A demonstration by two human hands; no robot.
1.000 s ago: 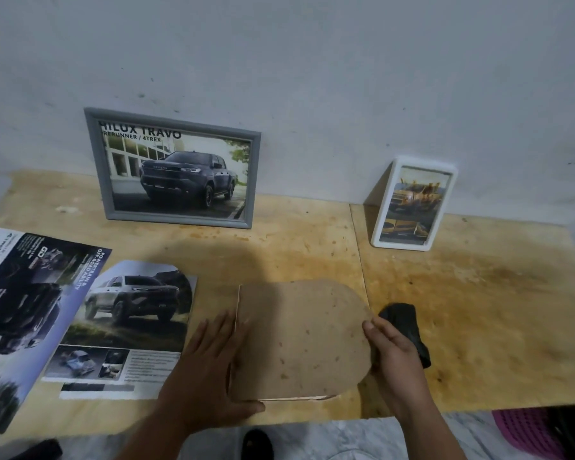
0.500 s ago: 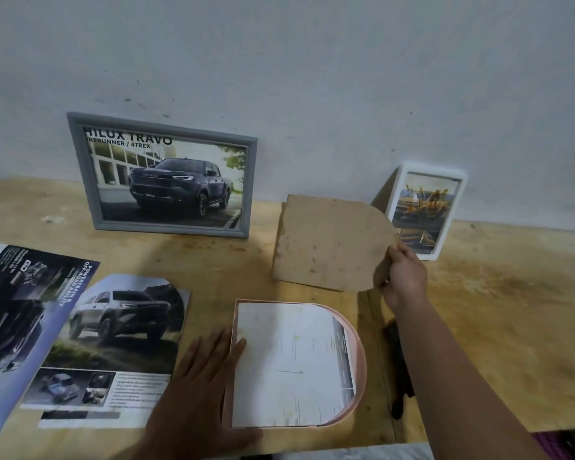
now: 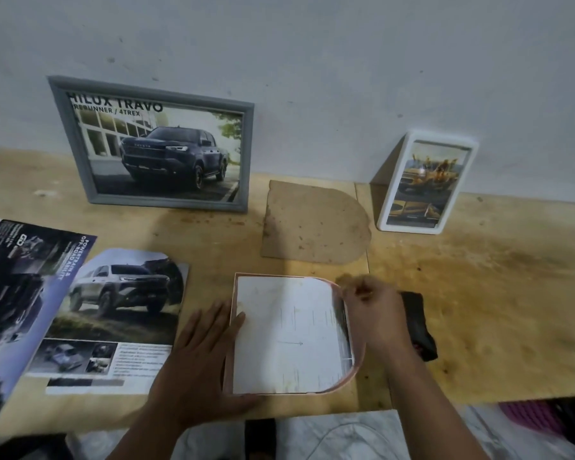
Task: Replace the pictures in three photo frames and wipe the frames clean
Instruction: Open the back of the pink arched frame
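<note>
stained wooden worktop (image 3: 478,293); pink arch-shaped photo frame (image 3: 354,376) face down at 6 o'clock, long axis 9 to 3. white paper picture (image 3: 286,333) inside. brown mottled backing board (image 3: 312,224) at 12. left hand (image 3: 200,363) flat, released. right hand (image 3: 375,313), nearer, fingers (image 3: 349,290) pinching the paper's curved edge.

We see a yellowish wooden table (image 3: 478,293) with brown stains. The big frame (image 3: 55,127) on it is grey and shows a dark blue truck. Right of it the brown backing board (image 3: 312,227) has dark spots. The small frame (image 3: 387,207) is white, with a yellow picture. The open frame (image 3: 357,370) is pink, its paper (image 3: 289,333) white. The cloth (image 3: 419,323) is black.
</note>
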